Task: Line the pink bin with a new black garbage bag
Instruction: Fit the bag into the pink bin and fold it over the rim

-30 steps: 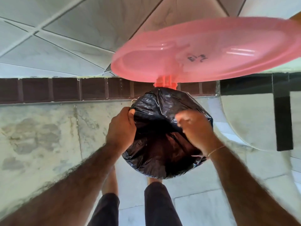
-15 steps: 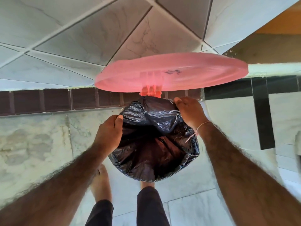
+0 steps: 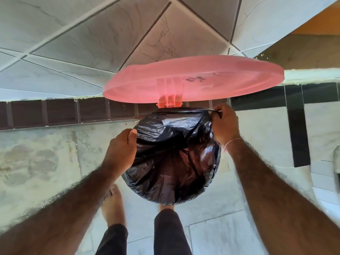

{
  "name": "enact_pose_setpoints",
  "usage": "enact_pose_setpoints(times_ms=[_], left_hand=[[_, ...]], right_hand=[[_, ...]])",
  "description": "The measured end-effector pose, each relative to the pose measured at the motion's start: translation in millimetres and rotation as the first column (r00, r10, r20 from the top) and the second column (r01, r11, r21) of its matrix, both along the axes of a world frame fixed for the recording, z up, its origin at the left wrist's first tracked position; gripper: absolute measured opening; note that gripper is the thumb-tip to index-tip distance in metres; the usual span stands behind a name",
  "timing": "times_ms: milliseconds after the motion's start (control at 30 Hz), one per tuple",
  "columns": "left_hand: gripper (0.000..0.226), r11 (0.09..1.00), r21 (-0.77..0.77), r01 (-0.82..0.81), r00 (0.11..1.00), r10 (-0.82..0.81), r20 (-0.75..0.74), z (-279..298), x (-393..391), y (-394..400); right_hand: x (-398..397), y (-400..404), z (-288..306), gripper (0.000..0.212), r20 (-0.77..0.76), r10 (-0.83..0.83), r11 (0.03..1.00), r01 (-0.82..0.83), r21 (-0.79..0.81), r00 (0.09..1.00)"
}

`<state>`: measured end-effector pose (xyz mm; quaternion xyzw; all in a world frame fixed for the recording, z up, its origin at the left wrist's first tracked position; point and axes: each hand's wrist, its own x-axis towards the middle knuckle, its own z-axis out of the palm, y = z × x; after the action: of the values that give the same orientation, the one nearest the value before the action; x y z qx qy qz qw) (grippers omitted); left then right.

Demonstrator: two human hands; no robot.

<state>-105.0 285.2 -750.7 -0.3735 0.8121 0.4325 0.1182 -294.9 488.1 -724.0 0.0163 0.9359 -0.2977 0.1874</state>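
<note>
Now both hands pinch the bag (image 3: 171,162) over the bin's rim: left hand (image 3: 120,150) left, right hand (image 3: 225,124) far right, lid (image 3: 193,80) raised.

The scene is bright with soft daylight, and no hard shadows fall on the floor tiles (image 3: 211,236). The pink lid (image 3: 193,80) glows as light passes through it, strongest at its hinge. The black bag (image 3: 171,162) carries small white glints on its wrinkles. The wide lens bends the straight tile lines near the edges. The forearms look a little blurred at the bottom corners.
</note>
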Motion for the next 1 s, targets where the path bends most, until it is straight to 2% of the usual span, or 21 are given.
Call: enact_pose_setpoints(times_ms=[67, 167, 267, 333, 367, 433, 500, 567, 633, 700, 733, 767, 867, 933, 1000], left_hand=[[0.042, 1.000, -0.004, -0.006, 1.000, 0.006, -0.006, -1, 0, 0], [0.041, 1.000, -0.012, -0.010, 1.000, 0.010, -0.014, -3, 1, 1], [0.037, 1.000, -0.003, -0.017, 0.999, 0.017, -0.033, -3, 3, 1], [0.029, 1.000, -0.002, -0.003, 0.999, 0.003, -0.054, -2, 1, 0], [0.029, 1.000, -0.012, 0.005, 0.998, -0.006, -0.069, -1, -1, 0], [0.040, 0.990, -0.140, 0.025, 0.991, -0.043, -0.129, 6, -7, -2], [0.053, 0.926, -0.374, 0.057, 0.967, -0.144, -0.209, 15, -16, -4], [0.052, 0.875, -0.464, 0.137, 0.927, -0.279, -0.252, 21, -28, -1], [0.048, 0.861, -0.435, 0.264, 0.896, -0.386, -0.219, 20, -37, 9], [0.047, 0.837, -0.413, 0.360, 0.879, -0.452, -0.149, 14, -41, 21], [0.047, 0.851, -0.386, 0.357, 0.888, -0.437, -0.142, 11, -43, 25], [0.046, 0.886, -0.338, 0.317, 0.910, -0.385, -0.154, 10, -45, 26], [0.039, 0.960, -0.216, 0.181, 0.960, -0.220, -0.174, 7, -52, 19], [0.035, 0.971, -0.172, 0.164, 0.970, -0.190, -0.150, 6, -57, 11], [0.043, 0.990, -0.071, 0.125, 0.981, -0.134, -0.139, 6, -61, 3]], right_hand=[[-10, -1, -9, 0.009, -0.010, -0.018, 1.000, 0.018, 0.012, 1.000], [-13, 3, -28, 0.023, 0.066, -0.053, 0.997, 0.049, 0.055, 0.996], [-12, 5, -44, 0.040, 0.129, -0.108, 0.994, 0.106, 0.023, 0.986], [-15, 4, -45, 0.041, 0.099, -0.099, 0.995, 0.097, 0.019, 0.990], [-17, 4, -45, 0.038, 0.062, -0.042, 0.997, 0.038, 0.063, 0.997], [-21, -1, -39, 0.032, -0.009, 0.099, 0.971, -0.094, 0.221, 0.995], [-25, -9, -30, 0.027, -0.076, 0.162, 0.924, -0.124, 0.362, 0.984], [-26, -17, -22, 0.028, -0.103, 0.188, 0.908, -0.133, 0.396, 0.977], [-21, -24, -17, 0.040, -0.093, 0.229, 0.921, -0.184, 0.343, 0.969], [-9, -30, -15, 0.033, -0.034, 0.181, 0.976, -0.175, 0.134, 0.983], [-2, -31, -16, 0.029, -0.009, 0.174, 0.983, -0.174, 0.051, 0.985], [4, -31, -16, 0.033, 0.020, 0.209, 0.977, -0.210, 0.034, 0.978], [9, -26, -20, 0.054, 0.183, 0.292, 0.949, -0.307, 0.065, 0.939], [2, -22, -19, 0.067, 0.319, 0.202, 0.977, -0.213, 0.000, 0.926], [-6, -18, -18, 0.068, 0.445, 0.075, 0.994, -0.029, -0.109, 0.892]])
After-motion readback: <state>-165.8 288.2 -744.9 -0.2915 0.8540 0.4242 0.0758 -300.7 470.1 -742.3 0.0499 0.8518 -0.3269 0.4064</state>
